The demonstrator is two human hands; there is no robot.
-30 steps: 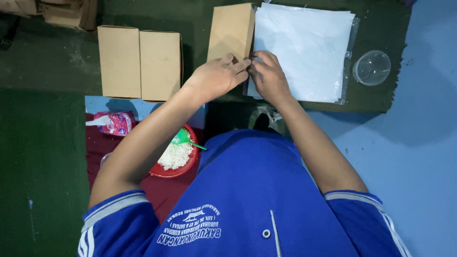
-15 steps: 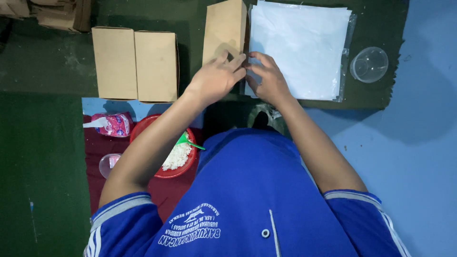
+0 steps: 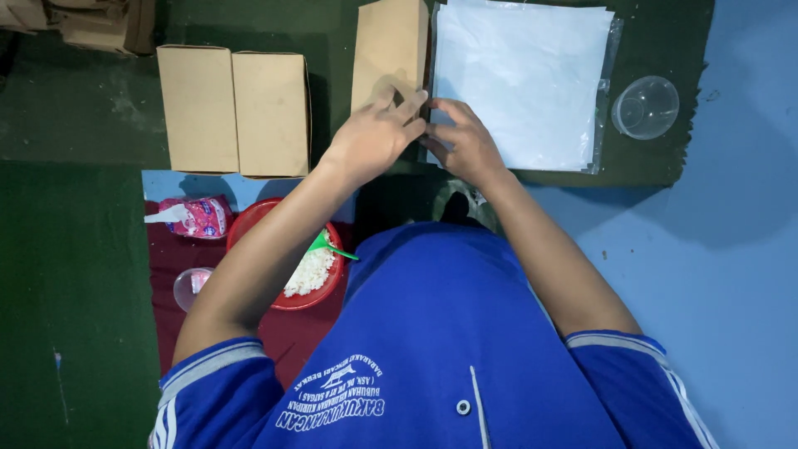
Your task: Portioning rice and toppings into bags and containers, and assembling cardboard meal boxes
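Observation:
My left hand [image 3: 376, 135] rests on the near end of a flat brown cardboard box [image 3: 389, 46] lying on the green mat, fingers pinching its right edge. My right hand [image 3: 462, 143] meets it at the same spot, fingertips at the near left corner of a stack of white paper sheets [image 3: 522, 79] inside a clear plastic sleeve. What exactly the fingers pinch is hidden between the two hands.
Two closed brown boxes [image 3: 234, 110] sit side by side at the left. A clear plastic cup [image 3: 645, 106] stands at the right. Near my left arm are a red bowl of rice [image 3: 309, 274] with a green spoon, a pink packet [image 3: 193, 216] and a small clear container [image 3: 189, 287].
The view has shifted slightly; both hands stay together at the box's near right edge, with the left fingers moving a little over it.

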